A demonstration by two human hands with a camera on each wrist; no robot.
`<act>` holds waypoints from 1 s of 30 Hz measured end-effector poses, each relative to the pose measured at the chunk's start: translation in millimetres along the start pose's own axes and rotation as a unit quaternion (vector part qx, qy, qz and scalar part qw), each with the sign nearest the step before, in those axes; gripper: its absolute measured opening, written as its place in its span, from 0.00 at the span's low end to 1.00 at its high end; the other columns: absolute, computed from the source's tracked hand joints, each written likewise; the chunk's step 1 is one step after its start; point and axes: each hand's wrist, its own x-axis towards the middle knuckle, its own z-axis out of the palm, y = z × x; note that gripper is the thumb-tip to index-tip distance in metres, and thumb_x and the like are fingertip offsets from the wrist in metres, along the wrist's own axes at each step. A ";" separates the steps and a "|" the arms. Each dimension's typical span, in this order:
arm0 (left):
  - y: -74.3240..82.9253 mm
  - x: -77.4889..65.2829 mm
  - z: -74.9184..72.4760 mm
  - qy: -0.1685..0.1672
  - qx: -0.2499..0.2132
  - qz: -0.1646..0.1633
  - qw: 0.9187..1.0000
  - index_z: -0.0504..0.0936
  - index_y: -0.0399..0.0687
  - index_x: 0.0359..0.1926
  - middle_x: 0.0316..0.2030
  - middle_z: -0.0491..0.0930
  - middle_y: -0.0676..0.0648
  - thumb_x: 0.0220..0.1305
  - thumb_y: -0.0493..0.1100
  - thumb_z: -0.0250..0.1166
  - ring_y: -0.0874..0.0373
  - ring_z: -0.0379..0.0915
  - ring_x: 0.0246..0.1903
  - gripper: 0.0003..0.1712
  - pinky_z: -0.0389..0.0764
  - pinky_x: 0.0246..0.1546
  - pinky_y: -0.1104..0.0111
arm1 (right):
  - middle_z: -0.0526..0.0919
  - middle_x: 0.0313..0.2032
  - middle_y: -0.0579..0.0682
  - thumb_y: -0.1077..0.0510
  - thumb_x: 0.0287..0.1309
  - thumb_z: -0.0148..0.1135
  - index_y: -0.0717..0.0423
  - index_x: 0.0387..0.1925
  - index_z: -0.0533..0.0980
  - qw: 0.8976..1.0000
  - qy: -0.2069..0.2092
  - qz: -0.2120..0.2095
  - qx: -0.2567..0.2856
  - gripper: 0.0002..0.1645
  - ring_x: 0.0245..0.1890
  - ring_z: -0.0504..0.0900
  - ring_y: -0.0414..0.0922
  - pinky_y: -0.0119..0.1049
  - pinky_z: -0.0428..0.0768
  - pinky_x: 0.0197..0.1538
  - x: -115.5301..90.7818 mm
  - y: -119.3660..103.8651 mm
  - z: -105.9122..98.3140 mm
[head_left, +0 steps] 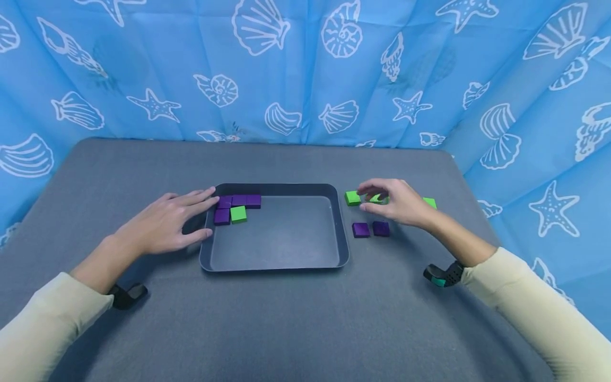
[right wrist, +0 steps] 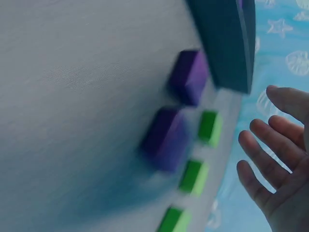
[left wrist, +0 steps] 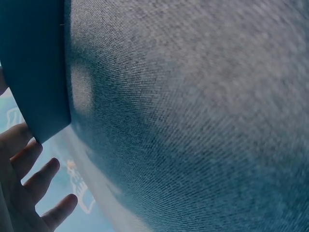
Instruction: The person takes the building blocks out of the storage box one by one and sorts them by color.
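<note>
My left hand (head_left: 164, 223) is spread at the left end of a dark grey tray (head_left: 277, 270), fingertips right at its rim. Inside the tray's back left corner lie several purple blocks (head_left: 253, 201) and one green block (head_left: 238, 214). My right hand (head_left: 401, 201), fingers loosely bent with nothing between them, hovers over the loose green blocks right of the tray. One green block (head_left: 352, 198) shows left of its fingertips, another (head_left: 429, 202) behind the wrist. A third green block (right wrist: 194, 176) shows between those two in the right wrist view.
Two purple blocks (head_left: 360, 229) lie on the grey table (head_left: 305, 329) in front of the right hand, near the tray's right side. A blue curtain (head_left: 305, 69) with white shell prints hangs behind the table and along its right side.
</note>
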 end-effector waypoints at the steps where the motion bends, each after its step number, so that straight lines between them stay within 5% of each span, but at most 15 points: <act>1: -0.1 -0.4 -0.3 0.001 -0.001 -0.001 1.000 0.63 0.47 0.74 0.75 0.57 0.41 0.66 0.64 0.60 0.39 0.59 0.70 0.44 0.61 0.63 0.34 | 0.84 0.51 0.60 0.59 0.61 0.69 0.65 0.55 0.78 1.000 0.000 -0.006 0.004 0.23 0.49 0.83 0.54 0.55 0.79 0.53 6.6 -6.0 0.7; 15: -2.2 -0.4 0.8 0.017 0.007 0.012 1.000 0.66 0.46 0.73 0.74 0.59 0.41 0.65 0.65 0.61 0.40 0.62 0.69 0.44 0.64 0.61 0.35 | 0.79 0.60 0.60 0.57 0.61 0.69 0.66 0.62 0.73 0.991 -0.124 -0.026 0.042 0.31 0.58 0.80 0.52 0.42 0.77 0.61 81.8 -64.5 38.9; 30: -3.2 1.5 2.9 0.010 -0.003 0.007 1.000 0.65 0.46 0.73 0.74 0.58 0.41 0.65 0.64 0.61 0.40 0.62 0.69 0.44 0.61 0.63 0.35 | 0.76 0.63 0.56 0.55 0.62 0.68 0.63 0.65 0.71 0.986 -0.164 -0.030 0.006 0.33 0.58 0.80 0.49 0.38 0.76 0.62 118.5 -96.5 77.4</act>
